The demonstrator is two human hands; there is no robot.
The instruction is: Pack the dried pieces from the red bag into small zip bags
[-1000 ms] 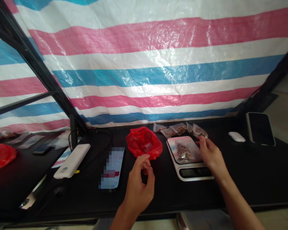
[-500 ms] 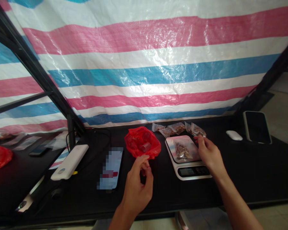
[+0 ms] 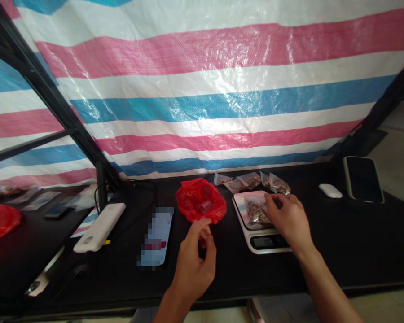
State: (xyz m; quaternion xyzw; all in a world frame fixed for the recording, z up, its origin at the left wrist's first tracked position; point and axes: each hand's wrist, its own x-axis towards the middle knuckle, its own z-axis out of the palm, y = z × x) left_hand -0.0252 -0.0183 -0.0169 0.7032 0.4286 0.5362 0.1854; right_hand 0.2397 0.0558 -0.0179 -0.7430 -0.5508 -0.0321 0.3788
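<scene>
A small clear plastic bag with brown dried bits in it [image 3: 256, 211] lies on the pan of a white kitchen scale [image 3: 244, 229]. My right hand [image 3: 291, 220] is over the pan's right side, thumb and index finger pinched at the bag's upper right edge; the fingertips partly hide it. My left hand [image 3: 197, 255] hovers in front of a red plastic bag [image 3: 185, 202], its fingers loosely curled, the thumb apart from them, with nothing visible in it. Inside the open red bag lies a small clear cup [image 3: 205, 207].
Behind the scale lie several filled small bags [image 3: 251, 180]. To the left are a phone with a lit screen [image 3: 158, 233] and a white power bank [image 3: 99, 229] with cables. A white case [image 3: 330, 190] and a propped phone [image 3: 363, 179] stand right. A striped sheet [image 3: 222, 107] hangs behind.
My right hand has moved left, from the scale's right edge onto the filled bag on the pan. My left hand has stayed nearly in place.
</scene>
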